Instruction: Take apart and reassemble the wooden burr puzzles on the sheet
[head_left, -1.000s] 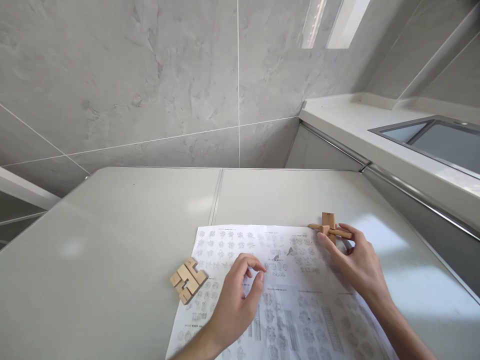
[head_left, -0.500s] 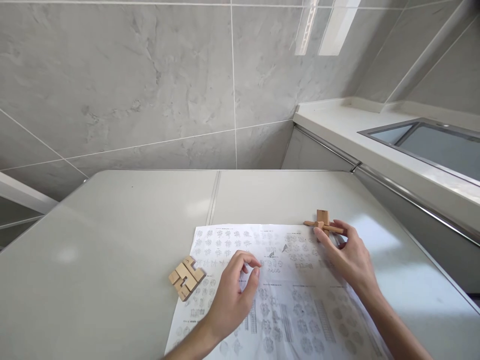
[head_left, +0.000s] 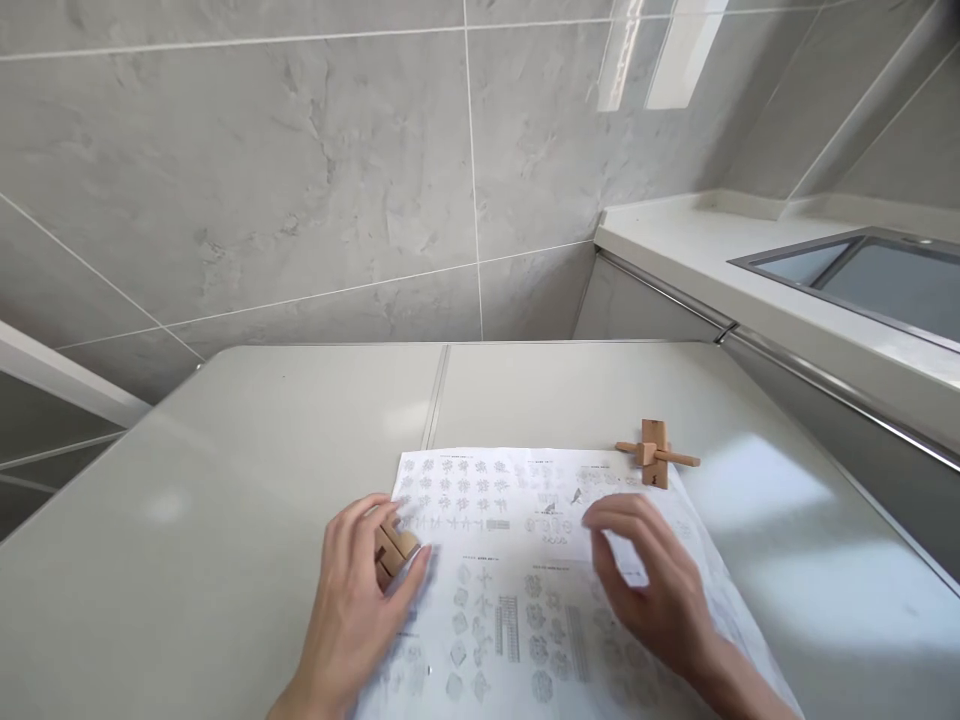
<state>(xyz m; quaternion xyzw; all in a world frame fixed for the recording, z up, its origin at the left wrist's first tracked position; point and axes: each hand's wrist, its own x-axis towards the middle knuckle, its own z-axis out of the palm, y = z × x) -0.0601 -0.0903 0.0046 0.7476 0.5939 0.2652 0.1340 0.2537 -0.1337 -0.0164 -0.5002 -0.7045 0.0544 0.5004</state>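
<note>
My left hand [head_left: 349, 590] is around a flat wooden interlocking puzzle [head_left: 395, 548] at the left edge of the printed sheet, thumb on its near right side and fingers over its far left side. Much of this puzzle is hidden under the hand. Over the right half of the white instruction sheet [head_left: 517, 500], my right hand [head_left: 652, 575] is curled loosely, with a gap between thumb and fingers and nothing in it. At the sheet's far right corner lies a cross-shaped wooden puzzle [head_left: 655, 470], a flat piece crossed by a round-ended stick, apart from both hands.
The pale glossy table [head_left: 225, 480] has a seam running to its back edge. Behind it stands a grey tiled wall [head_left: 360, 180]. A white counter [head_left: 675, 235] with a sink [head_left: 862, 270] borders the right side.
My right hand has let go of the cross-shaped puzzle and come back toward me over the sheet. My left hand has moved left from the sheet onto the flat puzzle. The view has shifted slightly.
</note>
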